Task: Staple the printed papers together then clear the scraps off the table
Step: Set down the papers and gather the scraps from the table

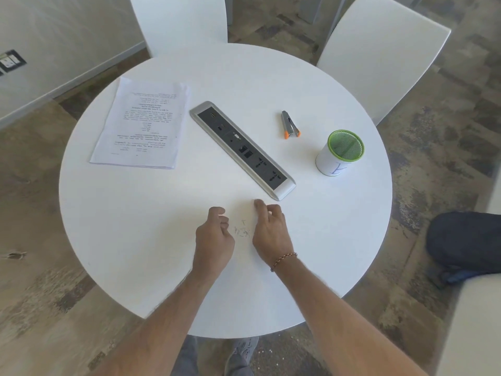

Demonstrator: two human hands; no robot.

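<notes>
**Hands on either side of the scraps at the near edge of the worktop**

The scraps were small, pale and hard to make out: a loose scatter of thin bits, possibly bent staples, lying on the round white worktop between the two hands. The left hand rested just to their left with its fingers curled loosely inward; whether they pinched anything could not be told. The right hand sat just to their right, fingers bent and reaching forward, their tips near the worktop, and nothing could be seen held in them. A beaded bracelet circled the right wrist.

The printed papers lay in a stack at the far left of the worktop, well apart from the hands; their print was too small to read, and no staple could be made out on them. The stapler, grey with orange ends, lay at the far right, near a green mesh pen cup wrapped in white paper. A long socket panel ran diagonally across the middle, its near end just beyond the right hand.

Two white chairs stood beyond the worktop, cut off by the top edge. A dark bag lay at the right, partly out of view.
</notes>
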